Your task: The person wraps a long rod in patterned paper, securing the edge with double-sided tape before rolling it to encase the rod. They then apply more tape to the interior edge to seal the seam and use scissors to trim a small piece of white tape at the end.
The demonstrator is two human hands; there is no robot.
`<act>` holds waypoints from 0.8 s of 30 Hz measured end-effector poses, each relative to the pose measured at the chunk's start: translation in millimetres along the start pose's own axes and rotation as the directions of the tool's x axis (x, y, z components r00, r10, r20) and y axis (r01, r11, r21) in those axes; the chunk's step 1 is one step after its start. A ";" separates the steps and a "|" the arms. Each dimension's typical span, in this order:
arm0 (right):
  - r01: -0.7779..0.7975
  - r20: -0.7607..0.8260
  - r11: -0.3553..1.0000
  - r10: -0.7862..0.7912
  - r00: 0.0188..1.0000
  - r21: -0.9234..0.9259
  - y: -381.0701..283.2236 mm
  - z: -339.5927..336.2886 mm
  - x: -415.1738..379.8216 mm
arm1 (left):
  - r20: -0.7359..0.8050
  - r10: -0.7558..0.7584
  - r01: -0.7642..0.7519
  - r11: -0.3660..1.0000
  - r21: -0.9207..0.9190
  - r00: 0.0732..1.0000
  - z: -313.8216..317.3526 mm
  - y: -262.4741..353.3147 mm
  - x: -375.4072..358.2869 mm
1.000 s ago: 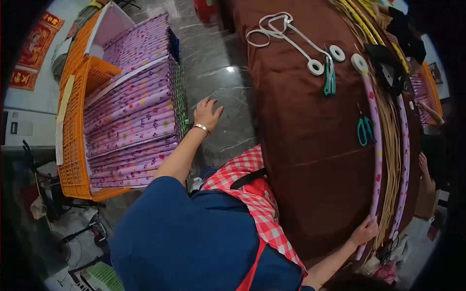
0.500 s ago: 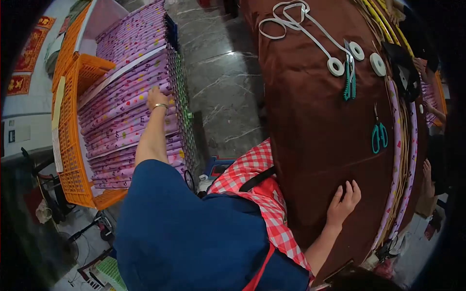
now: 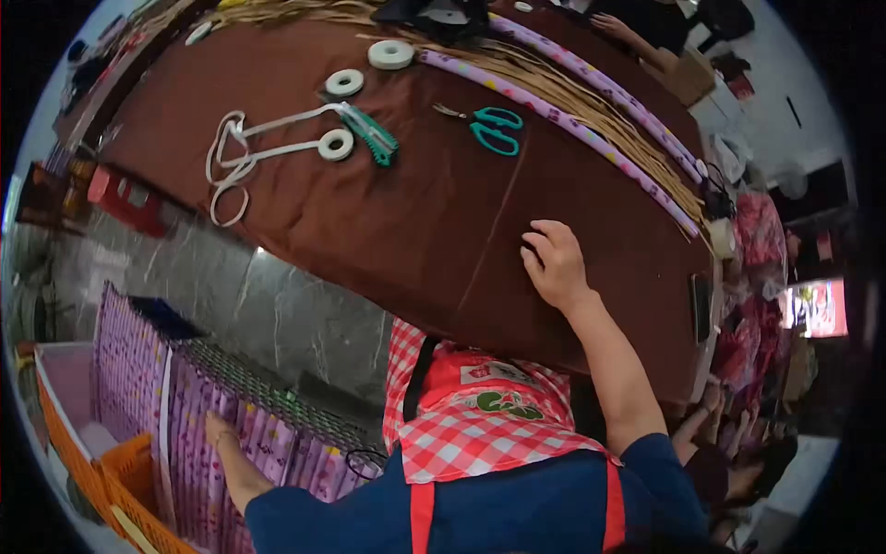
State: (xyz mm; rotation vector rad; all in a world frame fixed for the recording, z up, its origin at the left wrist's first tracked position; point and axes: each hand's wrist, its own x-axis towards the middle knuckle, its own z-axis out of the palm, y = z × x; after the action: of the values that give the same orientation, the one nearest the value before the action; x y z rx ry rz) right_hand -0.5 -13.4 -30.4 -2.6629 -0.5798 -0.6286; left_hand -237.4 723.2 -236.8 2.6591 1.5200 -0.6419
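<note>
At the lower left, my left hand [image 3: 220, 429] touches the row of purple patterned wrapped rolls [image 3: 185, 406]. Its fingers are too small and turned away to show whether they grip one. My right hand [image 3: 556, 263] is at the brown-covered table [image 3: 388, 240], fingers loosely bent and apart, holding nothing. Teal-handled scissors [image 3: 496, 129] lie beyond it. Further left are a green cutter [image 3: 371, 136], white tape rolls [image 3: 390, 54] and a loose white strip [image 3: 231, 162]. Two purple patterned lengths [image 3: 572, 129] lie at the far side.
Tan strips [image 3: 637, 152] run between the purple lengths. An orange crate [image 3: 69, 443] holds the wrapped rolls beside the table. A dark phone-like object [image 3: 701, 307] lies at the right table edge. Another person's arm [image 3: 637, 42] shows across the table; a red box [image 3: 126, 198] stands at left.
My view has swung right toward the table, so the crate now sits lower left. My left hand stays at the wrapped rolls; my right hand stays at the table with fingers apart.
</note>
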 end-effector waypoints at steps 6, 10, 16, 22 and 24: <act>-0.008 -0.050 0.999 0.010 0.999 0.041 0.3 3.9 -6.5 | -0.067 0.096 -0.071 0.947 0.313 0.993 -40.0 32.9 -54.8; 0.023 -0.068 0.999 -0.020 0.997 0.046 4.9 6.1 -14.2 | -0.255 0.283 -0.300 0.953 -0.032 0.925 -83.5 42.8 -65.9; 0.032 -0.071 0.999 -0.032 0.997 0.004 1.2 8.8 -19.6 | -0.690 0.675 -0.936 0.352 -0.012 0.263 -235.7 122.1 -109.2; 0.156 0.031 0.952 -0.170 0.985 0.264 -46.1 -14.9 -45.9 | -0.467 0.847 -0.638 -0.217 -0.739 0.253 -431.9 197.0 -190.4; 0.189 0.026 0.938 -0.205 0.978 0.291 -64.4 -26.9 -53.6 | -0.514 0.832 -0.429 -0.395 -0.813 0.209 -484.2 227.0 -230.6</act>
State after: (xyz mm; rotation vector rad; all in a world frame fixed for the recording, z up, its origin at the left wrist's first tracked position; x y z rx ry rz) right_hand -83.2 14.3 -18.9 -2.3730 -0.8913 -0.4807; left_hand 14.1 515.1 245.5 1.5523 -0.3183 0.0625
